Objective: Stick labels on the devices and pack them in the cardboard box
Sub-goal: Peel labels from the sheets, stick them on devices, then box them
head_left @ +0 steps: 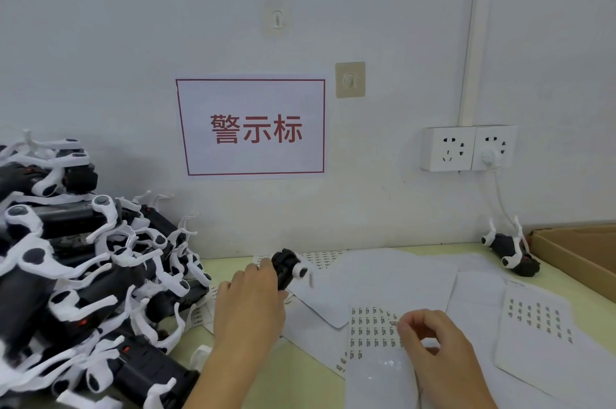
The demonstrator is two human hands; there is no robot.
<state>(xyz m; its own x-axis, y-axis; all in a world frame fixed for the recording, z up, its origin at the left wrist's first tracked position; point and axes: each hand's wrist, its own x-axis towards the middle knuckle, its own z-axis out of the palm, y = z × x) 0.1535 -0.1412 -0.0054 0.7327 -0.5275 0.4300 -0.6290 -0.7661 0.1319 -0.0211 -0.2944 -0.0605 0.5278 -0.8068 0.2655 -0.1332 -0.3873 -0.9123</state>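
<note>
One large heap of black-and-white plastic devices [83, 275], too tangled to count, covers the left of the pale green worktop [300, 372], and one brown cardboard box [580, 252] sits at its right edge beside a single loose device [510, 250]. Two white sheets of small printed labels [370, 328] lie among blank papers. The left hand [250, 305] has its grip closed around one black device with white arms [288, 267] above the worktop, while the right hand [433, 342] pinches a small label [394, 322] over the nearer sheet.

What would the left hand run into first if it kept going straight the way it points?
Probably the wall. The left hand, gripping a black-and-white device, points away across the table toward it; depth is hard to judge.
</note>
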